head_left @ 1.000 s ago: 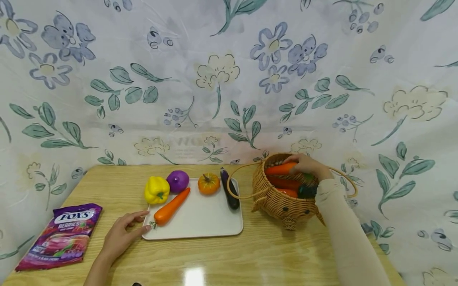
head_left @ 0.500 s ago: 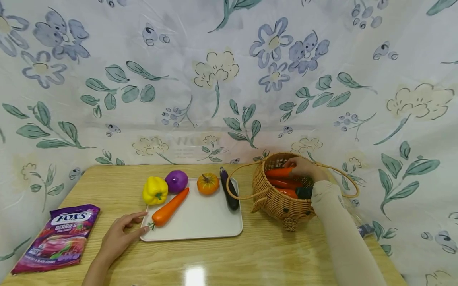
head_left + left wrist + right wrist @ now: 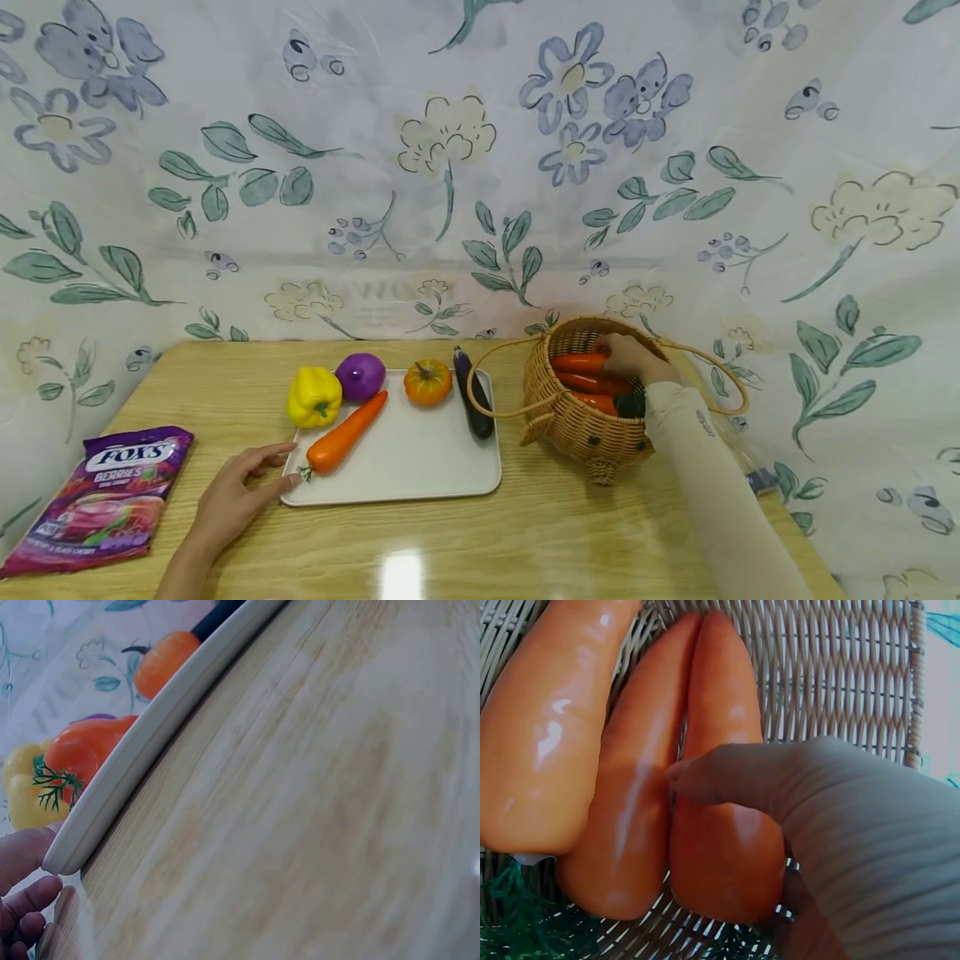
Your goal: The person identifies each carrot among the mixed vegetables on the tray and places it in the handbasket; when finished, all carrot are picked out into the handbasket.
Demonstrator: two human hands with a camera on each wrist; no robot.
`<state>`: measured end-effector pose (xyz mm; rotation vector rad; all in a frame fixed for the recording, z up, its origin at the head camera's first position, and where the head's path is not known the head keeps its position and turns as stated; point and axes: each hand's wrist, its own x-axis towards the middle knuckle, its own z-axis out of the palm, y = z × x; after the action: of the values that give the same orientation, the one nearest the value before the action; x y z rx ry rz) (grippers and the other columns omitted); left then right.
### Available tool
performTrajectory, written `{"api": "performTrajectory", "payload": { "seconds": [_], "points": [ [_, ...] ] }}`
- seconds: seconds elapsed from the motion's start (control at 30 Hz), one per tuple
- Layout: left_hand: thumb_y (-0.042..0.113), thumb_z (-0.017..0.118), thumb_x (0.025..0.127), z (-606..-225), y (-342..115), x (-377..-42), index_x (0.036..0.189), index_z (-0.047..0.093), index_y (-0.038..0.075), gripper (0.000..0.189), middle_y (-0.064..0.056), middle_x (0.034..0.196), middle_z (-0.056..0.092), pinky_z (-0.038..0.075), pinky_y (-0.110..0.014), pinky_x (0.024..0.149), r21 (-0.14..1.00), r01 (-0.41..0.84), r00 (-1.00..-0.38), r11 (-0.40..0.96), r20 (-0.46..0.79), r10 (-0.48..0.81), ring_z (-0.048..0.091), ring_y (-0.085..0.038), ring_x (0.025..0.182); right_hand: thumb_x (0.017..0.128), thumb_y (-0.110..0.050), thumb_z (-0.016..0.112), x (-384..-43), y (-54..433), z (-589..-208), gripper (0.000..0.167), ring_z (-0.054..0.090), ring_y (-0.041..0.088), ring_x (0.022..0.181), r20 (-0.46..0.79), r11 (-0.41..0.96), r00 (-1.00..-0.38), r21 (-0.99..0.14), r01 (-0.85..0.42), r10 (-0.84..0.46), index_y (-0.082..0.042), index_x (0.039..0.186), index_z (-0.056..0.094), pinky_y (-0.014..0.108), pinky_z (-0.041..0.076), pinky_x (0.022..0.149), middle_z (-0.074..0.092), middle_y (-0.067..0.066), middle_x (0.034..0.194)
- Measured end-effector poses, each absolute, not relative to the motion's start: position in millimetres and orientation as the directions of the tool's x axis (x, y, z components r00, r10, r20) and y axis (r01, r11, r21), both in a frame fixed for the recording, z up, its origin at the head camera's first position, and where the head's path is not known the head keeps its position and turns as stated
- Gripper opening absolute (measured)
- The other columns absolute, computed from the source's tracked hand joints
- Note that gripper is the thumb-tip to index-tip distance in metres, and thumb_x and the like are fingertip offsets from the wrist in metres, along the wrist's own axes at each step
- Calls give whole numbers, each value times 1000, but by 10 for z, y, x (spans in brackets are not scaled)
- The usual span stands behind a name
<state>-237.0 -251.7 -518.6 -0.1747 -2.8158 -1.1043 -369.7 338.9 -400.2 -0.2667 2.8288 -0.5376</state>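
Observation:
In the head view my right hand (image 3: 628,357) reaches into a wicker basket (image 3: 551,400) with a face on its front. It grips an orange carrot (image 3: 579,363), its thumb lying across the carrot (image 3: 724,840) in the right wrist view; the other fingers are mostly hidden. Two more carrots, a middle one (image 3: 626,825) and a left one (image 3: 544,742), lie beside it. My left hand (image 3: 236,493), fingers relaxed, touches the left corner of a white tray (image 3: 420,479). Closest to it on the tray is a carrot (image 3: 345,437) with a green top.
On or beside the tray are a yellow bell pepper (image 3: 315,398), a purple onion-like vegetable (image 3: 361,377), a small pumpkin (image 3: 428,384) and an eggplant (image 3: 474,400). A purple candy bag (image 3: 101,500) lies at the left. The basket's handle (image 3: 480,400) overhangs the eggplant. A floral cloth hangs behind.
My right hand has lowered the carrot deeper into the basket, beside the other carrots. The left hand stays at the tray's corner. The head view has shifted slightly.

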Motion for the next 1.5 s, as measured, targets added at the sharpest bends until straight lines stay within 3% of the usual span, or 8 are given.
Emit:
{"api": "performTrajectory", "payload": {
  "seconds": [0.1, 0.23, 0.43, 0.77, 1.0, 1.13, 1.3, 1.5],
  "points": [
    [39, 74, 89, -5177, -2529, -2367, 129, 66, 18, 47, -5, 111, 65, 38, -22, 79, 668, 138, -989, 731, 134, 64, 44, 4, 94, 82, -1, 65, -3692, 3367, -3987, 43, 48, 24, 78, -195, 920, -953, -362, -148, -231, 5, 124, 62, 34, 39, 69, 63, 21, 113],
    [40, 74, 89, -5155, -2531, -2355, 130, 65, 17, 48, -6, 112, 65, 38, -23, 80, 672, 126, -991, 730, 118, 62, 44, 3, 94, 81, -1, 67, -3697, 3343, -3987, 42, 55, 29, 87, -175, 918, -959, -370, -145, -222, 5, 123, 64, 39, 47, 76, 64, 24, 119],
    [37, 75, 88, -5137, -2519, -2340, 129, 66, 18, 46, -4, 111, 65, 37, -22, 79, 678, 131, -990, 723, 134, 54, 44, 3, 93, 88, -12, 69, -3706, 3326, -3987, 38, 58, 44, 115, -103, 885, -966, -432, -172, -238, 6, 121, 64, 55, 47, 97, 63, 27, 124],
    [43, 74, 87, -5192, -2513, -2357, 130, 66, 20, 49, -3, 111, 66, 40, -26, 83, 674, 119, -991, 729, 123, 48, 49, -5, 97, 94, -25, 66, -3597, 3258, -3666, 42, 56, 46, 118, -131, 897, -936, -354, -264, -327, 4, 125, 64, 58, 44, 99, 63, 25, 127],
    [45, 73, 88, -5148, -2533, -2362, 132, 64, 19, 51, -5, 113, 65, 39, -37, 85, 688, 114, -992, 717, 113, 49, 50, -17, 102, 96, -25, 65, -3336, 3027, -3278, 39, 64, 38, 110, -26, 829, -921, -446, -338, -389, 4, 122, 66, 55, 48, 97, 69, 21, 117],
    [45, 73, 88, -5127, -2541, -2381, 131, 65, 20, 50, -3, 111, 65, 39, -34, 84, 682, 127, -990, 720, 129, 53, 50, -16, 101, 96, -27, 66, -3119, 2759, -3147, 37, 67, 30, 104, 23, 771, -911, -524, -362, -413, -1, 123, 67, 50, 51, 93, 71, 14, 114],
    [44, 73, 88, -5146, -2549, -2372, 131, 65, 20, 50, -1, 109, 65, 40, -32, 83, 681, 134, -989, 720, 137, 54, 49, -13, 98, 95, -24, 68, -2870, 2337, -3167, 31, 65, 20, 94, 89, 699, -881, -575, -426, -464, -7, 121, 69, 41, 53, 83, 71, 6, 104],
    [43, 73, 88, -5132, -2552, -2346, 131, 65, 16, 51, -5, 110, 65, 40, -38, 85, 690, 139, -989, 711, 139, 58, 51, -21, 102, 94, -27, 70, -2657, 1841, -3356, 30, 63, 16, 90, 78, 623, -843, -638, -453, -533, -11, 119, 70, 32, 52, 79, 70, 2, 103]
  ]
}}
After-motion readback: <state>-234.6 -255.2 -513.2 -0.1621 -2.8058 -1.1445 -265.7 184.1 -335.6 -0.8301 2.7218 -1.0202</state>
